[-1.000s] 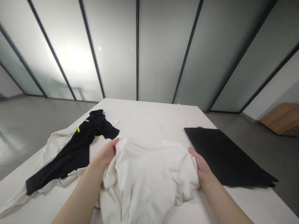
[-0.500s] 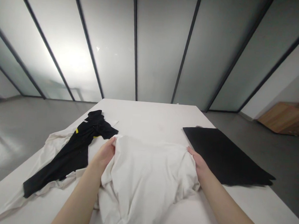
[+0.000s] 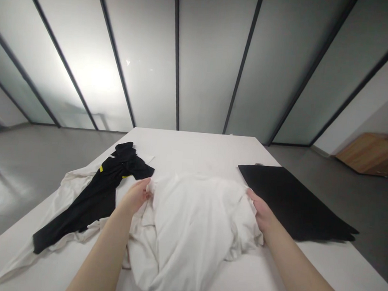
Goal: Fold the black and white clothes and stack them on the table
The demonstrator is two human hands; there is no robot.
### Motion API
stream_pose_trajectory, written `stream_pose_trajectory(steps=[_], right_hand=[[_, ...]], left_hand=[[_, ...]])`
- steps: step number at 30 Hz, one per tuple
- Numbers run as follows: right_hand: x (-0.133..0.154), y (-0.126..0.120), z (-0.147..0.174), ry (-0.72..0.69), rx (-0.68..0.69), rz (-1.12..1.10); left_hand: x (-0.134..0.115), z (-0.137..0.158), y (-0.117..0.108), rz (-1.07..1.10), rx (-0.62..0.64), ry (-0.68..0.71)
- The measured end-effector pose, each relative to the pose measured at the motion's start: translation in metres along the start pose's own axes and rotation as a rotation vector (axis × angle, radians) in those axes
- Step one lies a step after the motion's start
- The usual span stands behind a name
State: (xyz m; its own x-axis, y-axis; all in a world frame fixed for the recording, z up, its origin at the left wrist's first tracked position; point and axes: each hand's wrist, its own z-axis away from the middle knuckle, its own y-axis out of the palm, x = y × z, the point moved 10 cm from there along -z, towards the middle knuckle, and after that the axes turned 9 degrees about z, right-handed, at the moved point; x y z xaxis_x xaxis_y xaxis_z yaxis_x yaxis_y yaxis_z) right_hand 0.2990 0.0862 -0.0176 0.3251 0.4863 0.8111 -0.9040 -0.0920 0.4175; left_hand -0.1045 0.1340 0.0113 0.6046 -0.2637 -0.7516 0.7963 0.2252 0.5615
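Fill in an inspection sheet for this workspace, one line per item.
Surface: white table, its far edge in view.
Things in hand: white garment, creased, its far edge held at both sides.
Clutter: black garment with yellow marks, lying over pale cloth on the left; black flat sheet on the right.
Hands: left hand and right hand each grip the white garment.
Cables: nothing seen.
Surroundings: frosted panels between dark bars beyond the table; grey floor; wooden cabinet at far right.
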Motion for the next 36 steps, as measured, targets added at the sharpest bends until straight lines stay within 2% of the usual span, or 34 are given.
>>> stream_pose_trajectory(steps=[2, 3, 5, 7, 8, 9, 10, 12, 13, 14, 15, 16, 17, 18, 20, 22, 24, 26, 28, 31, 33, 36], right_hand=[[-0.006, -0.006, 0.005, 0.0, 0.005, 0.084], [-0.01, -0.008, 0.009, -0.002, 0.03, 0.134], [-0.019, -0.006, 0.022, 0.019, 0.151, 0.239], [-0.027, 0.003, 0.038, 0.057, 0.322, 0.341], [-0.026, 0.007, 0.045, 0.061, 0.379, 0.385], [-0.02, 0.009, 0.049, 0.048, 0.4, 0.416], [-0.01, 0.01, 0.049, 0.011, 0.378, 0.427], [0.029, 0.001, 0.039, -0.145, 0.169, 0.366], [0.052, -0.008, 0.034, -0.249, 0.018, 0.304], [0.078, -0.023, 0.034, -0.399, -0.205, 0.209], [0.097, -0.036, 0.038, -0.536, -0.412, 0.135], [0.112, -0.042, 0.044, -0.668, -0.561, 0.085], [0.12, -0.042, 0.047, -0.767, -0.644, 0.082], [0.124, -0.041, 0.05, -0.852, -0.724, 0.122], [0.12, -0.032, 0.051, -0.97, -0.803, 0.316], [0.101, -0.017, 0.042, -1.0, -0.784, 0.592], [0.072, 0.007, 0.022, -0.952, -0.65, 0.948], [0.041, 0.031, 0.005, -0.919, -0.496, 1.225], [0.019, 0.047, -0.007, -0.854, -0.413, 1.416], [0.005, 0.057, -0.016, -0.734, -0.416, 1.616], [0.004, 0.054, -0.017, -0.67, -0.477, 1.692], [0.006, 0.045, -0.017, -0.62, -0.553, 1.725]], left_hand=[[0.006, 0.009, 0.009, -0.34, 0.137, -0.056], [0.013, 0.018, 0.015, -0.528, 0.25, -0.105], [0.035, 0.046, 0.026, -0.804, 0.557, -0.259], [0.047, 0.076, 0.031, -0.903, 0.832, -0.364], [0.044, 0.084, 0.032, -0.89, 0.906, -0.363], [0.036, 0.084, 0.034, -0.85, 0.92, -0.321], [0.023, 0.078, 0.035, -0.8, 0.884, -0.248], [-0.018, 0.052, 0.038, -0.712, 0.68, -0.006], [-0.044, 0.037, 0.038, -0.688, 0.53, 0.144], [-0.078, 0.025, 0.036, -0.684, 0.324, 0.365], [-0.11, 0.022, 0.034, -0.693, 0.115, 0.591], [-0.132, 0.024, 0.038, -0.721, -0.041, 0.769], [-0.147, 0.029, 0.044, -0.754, -0.163, 0.919], [-0.153, 0.033, 0.054, -0.829, -0.231, 1.029], [-0.143, 0.037, 0.075, -1.012, -0.235, 1.129], [-0.106, 0.034, 0.088, -1.228, -0.107, 1.08], [-0.053, 0.031, 0.087, -1.458, 0.035, 0.941], [-0.002, 0.03, 0.07, -1.655, 0.096, 0.759], [0.035, 0.028, 0.045, -1.792, 0.079, 0.56], [0.054, 0.026, 0.025, -1.922, 0.054, 0.484], [0.05, 0.022, 0.021, -1.955, 0.047, 0.475], [0.036, 0.012, 0.01, -1.936, 0.006, 0.38]])
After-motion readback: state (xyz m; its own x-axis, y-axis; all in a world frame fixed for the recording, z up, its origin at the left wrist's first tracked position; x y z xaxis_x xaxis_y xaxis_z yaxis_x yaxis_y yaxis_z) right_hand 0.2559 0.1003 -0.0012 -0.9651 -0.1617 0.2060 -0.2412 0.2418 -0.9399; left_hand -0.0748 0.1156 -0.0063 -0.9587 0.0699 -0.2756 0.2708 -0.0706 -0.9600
